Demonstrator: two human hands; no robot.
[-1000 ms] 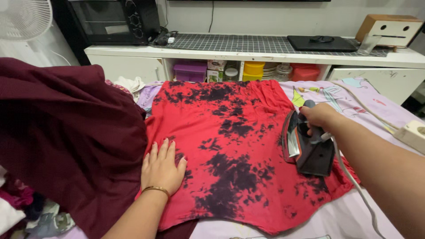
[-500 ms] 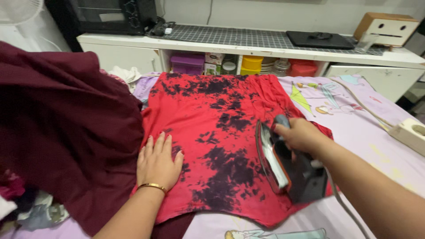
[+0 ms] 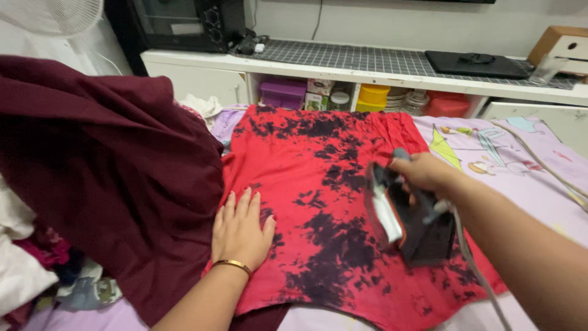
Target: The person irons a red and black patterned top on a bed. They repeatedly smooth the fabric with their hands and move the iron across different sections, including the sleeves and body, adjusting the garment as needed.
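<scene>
Lilac bedsheet [image 3: 527, 184] covers the work surface, with a red, black-blotched shirt [image 3: 318, 202] spread flat on it. Right hand [image 3: 422, 173] is clenched around the handle of an iron [image 3: 407, 224] tipped on the shirt's right half, long axis running toward the person. It looks heavy, rigid, hot underneath; hold only the handle. Left hand [image 3: 240, 232] lies flat, fingers spread, on the shirt's left edge beside maroon cloth [image 3: 104, 178]. The shirt looks soft and light.
</scene>
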